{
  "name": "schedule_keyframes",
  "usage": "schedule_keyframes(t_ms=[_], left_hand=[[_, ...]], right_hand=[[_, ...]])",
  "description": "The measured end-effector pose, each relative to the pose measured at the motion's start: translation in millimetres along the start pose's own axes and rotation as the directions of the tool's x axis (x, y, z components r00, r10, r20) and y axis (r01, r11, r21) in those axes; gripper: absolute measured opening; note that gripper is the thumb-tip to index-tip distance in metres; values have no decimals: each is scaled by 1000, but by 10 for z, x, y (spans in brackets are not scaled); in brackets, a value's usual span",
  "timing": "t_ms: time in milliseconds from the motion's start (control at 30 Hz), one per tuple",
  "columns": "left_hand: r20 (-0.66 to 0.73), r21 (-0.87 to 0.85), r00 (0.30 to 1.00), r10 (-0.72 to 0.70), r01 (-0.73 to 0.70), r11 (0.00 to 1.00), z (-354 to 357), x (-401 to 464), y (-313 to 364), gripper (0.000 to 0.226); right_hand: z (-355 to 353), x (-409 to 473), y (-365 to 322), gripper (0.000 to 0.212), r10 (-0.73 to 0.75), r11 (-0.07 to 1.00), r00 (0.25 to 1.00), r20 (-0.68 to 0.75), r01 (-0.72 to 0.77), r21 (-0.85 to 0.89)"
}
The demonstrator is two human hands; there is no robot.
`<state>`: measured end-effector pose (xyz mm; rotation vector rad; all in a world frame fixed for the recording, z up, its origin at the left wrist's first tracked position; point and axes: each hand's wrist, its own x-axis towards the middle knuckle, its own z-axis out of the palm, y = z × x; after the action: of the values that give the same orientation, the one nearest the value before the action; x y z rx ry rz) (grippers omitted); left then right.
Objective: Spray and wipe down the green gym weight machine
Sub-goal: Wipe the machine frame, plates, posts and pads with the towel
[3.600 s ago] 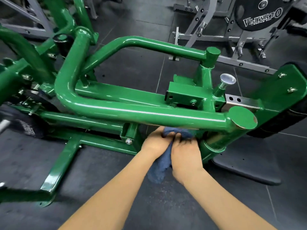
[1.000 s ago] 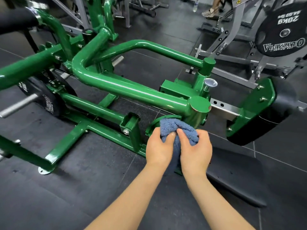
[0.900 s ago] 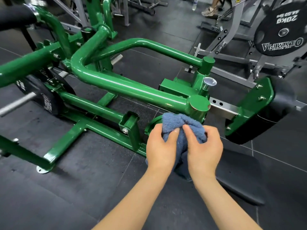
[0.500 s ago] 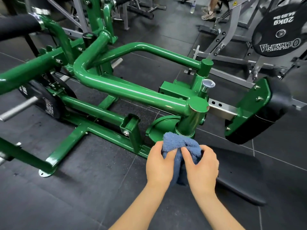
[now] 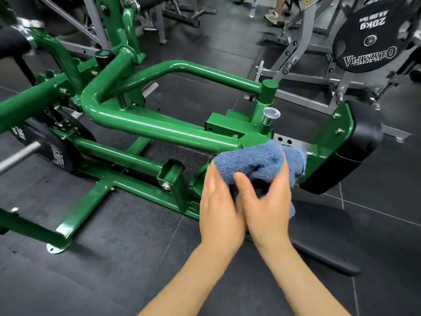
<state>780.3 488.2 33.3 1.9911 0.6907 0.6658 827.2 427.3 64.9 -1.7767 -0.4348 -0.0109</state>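
Head view. Left grip [image 5: 219, 206] and right grip [image 5: 268, 207] side by side, touching along the inner edges, both laid against a bunched blue cloth [image 5: 259, 161]. Left fingers [image 5: 210, 179] extended along the cloth's near-left edge; whether they curl under it cannot be told. Right thumb [image 5: 245, 185] and fingers pinching the cloth from either side. Cloth just beyond both grips, covering the capped end of the thick tube of the green weight machine [image 5: 145, 126]. Chrome knob [image 5: 270, 116] beyond the cloth. Black pad on green bracket [image 5: 355, 147] to the right of the right grip. Black weight plate [image 5: 49, 144] well to the left. Dark rubber floor [image 5: 114, 258] under both forearms.
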Motion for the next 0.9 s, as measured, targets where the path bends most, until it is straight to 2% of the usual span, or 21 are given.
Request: schedule_keyframes(t_ms=[33,67,167,267,333,433,500,600,667,733,833,900], left_hand=[[15,45,1000,-5,5,999,47,33,-65,53],[38,74,999,-4,1,997,82,48,-125,48],[96,135,995,-17,4,991,186,-17,-299,48],[79,150,995,-58,45,988,234,-119,-326,55],[27,132,998,-48,44,990,209,-180,-252,62],[-107,109,992,68,-56,992,116,-109,-158,74],[-131,137,983,125,-107,985,116,21,-197,64],[-41,211,994,99,-88,973,189,67,-349,61],[-19,247,998,67,-60,967,226,-3,-467,60],[14,383,999,37,-40,923,259,-137,-581,51],[121,584,992,22,-89,807,234,-376,-730,39],[146,543,988,52,-124,831,215,-513,-800,46]], right_hand=[[46,49,77,82,22,1000,999,42,-22,-16],[71,85,179,79,30,999,998,64,-28,-40],[28,63,488,44,33,988,994,101,-17,-156],[-34,-66,608,33,62,984,993,101,-43,-174],[-39,-172,572,36,85,988,993,81,-74,-135],[17,-163,373,58,10,1000,999,54,-9,-5],[73,-37,378,69,-47,999,998,40,46,19],[69,42,580,47,7,997,996,85,0,-81],[32,-48,737,41,78,985,993,84,-64,-161],[-6,-197,887,36,189,966,979,81,-170,-193],[-76,-502,1049,38,320,930,939,127,-286,-231],[-106,-623,1026,49,327,934,940,92,-308,-181]])
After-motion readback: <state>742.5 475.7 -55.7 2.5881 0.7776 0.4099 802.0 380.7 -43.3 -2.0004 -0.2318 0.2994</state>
